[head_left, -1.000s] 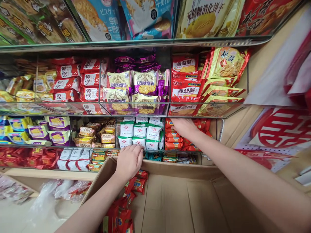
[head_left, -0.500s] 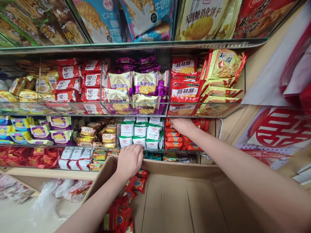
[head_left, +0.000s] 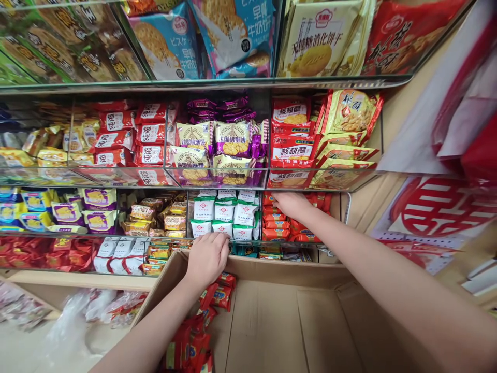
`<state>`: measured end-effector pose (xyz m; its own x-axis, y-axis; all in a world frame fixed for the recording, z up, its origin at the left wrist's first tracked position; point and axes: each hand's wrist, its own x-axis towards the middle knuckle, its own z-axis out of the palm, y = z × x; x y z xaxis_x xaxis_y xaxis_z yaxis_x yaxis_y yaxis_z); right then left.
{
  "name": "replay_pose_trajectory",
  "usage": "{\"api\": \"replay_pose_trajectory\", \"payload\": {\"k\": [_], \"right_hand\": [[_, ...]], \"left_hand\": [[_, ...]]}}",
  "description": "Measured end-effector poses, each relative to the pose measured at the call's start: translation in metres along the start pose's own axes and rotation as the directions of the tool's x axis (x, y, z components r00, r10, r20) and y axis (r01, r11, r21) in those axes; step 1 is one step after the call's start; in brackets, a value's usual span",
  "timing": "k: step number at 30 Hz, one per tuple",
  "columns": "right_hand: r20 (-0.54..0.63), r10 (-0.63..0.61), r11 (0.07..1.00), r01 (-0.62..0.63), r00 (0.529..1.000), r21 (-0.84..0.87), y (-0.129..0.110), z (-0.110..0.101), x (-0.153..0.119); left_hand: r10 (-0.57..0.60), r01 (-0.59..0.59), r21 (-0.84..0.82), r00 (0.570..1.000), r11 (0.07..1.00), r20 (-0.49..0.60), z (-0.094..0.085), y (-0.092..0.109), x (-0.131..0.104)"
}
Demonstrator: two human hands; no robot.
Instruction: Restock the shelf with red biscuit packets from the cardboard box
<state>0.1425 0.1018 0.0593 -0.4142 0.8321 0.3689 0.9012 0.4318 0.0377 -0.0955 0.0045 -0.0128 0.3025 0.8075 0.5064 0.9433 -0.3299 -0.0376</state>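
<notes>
My left hand (head_left: 208, 261) is closed over the far rim of a large cardboard box (head_left: 287, 270), near its left corner, with the fingertips hidden behind the rim. Inside that box, small red packets (head_left: 194, 344) lie heaped along the left side, partly behind my left forearm. My right hand (head_left: 293, 204) reaches into a shelf compartment of red-orange packets (head_left: 276, 225), above the stacked front ones. Its fingers are mostly hidden among the packets and under the shelf above, so I cannot make out whether they grip one.
White-and-green packets (head_left: 223, 212) fill the compartment to the left. Above run clear shelf fronts with walnut shortbread packets (head_left: 292, 147) and French biscuit packets (head_left: 233, 140). Plastic bags (head_left: 73, 316) lie at lower left. Red-and-white packaging (head_left: 438, 207) hangs at right.
The view has tilted slightly, so the upper shelves sit a little lower in the picture. Both hands keep nearly the same places, left on the box rim, right in the compartment.
</notes>
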Motion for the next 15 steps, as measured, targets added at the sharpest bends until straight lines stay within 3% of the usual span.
{"api": "replay_pose_trajectory", "payload": {"k": [6,12,15], "right_hand": [[0.002,-0.043,0.995,0.043,0.999,-0.094,0.002,-0.001,-0.013],[-0.093,-0.052,0.991,0.040,0.994,-0.131,0.004,-0.006,-0.049],[-0.158,0.007,0.990,-0.030,0.987,-0.140,0.010,-0.003,-0.066]], "left_hand": [[0.000,0.000,-0.003,1.000,1.000,-0.012,0.002,-0.002,-0.001],[0.003,-0.003,-0.008,1.000,1.000,-0.013,0.002,-0.002,0.000],[0.004,-0.004,-0.006,1.000,1.000,-0.011,0.001,-0.001,0.000]]}}
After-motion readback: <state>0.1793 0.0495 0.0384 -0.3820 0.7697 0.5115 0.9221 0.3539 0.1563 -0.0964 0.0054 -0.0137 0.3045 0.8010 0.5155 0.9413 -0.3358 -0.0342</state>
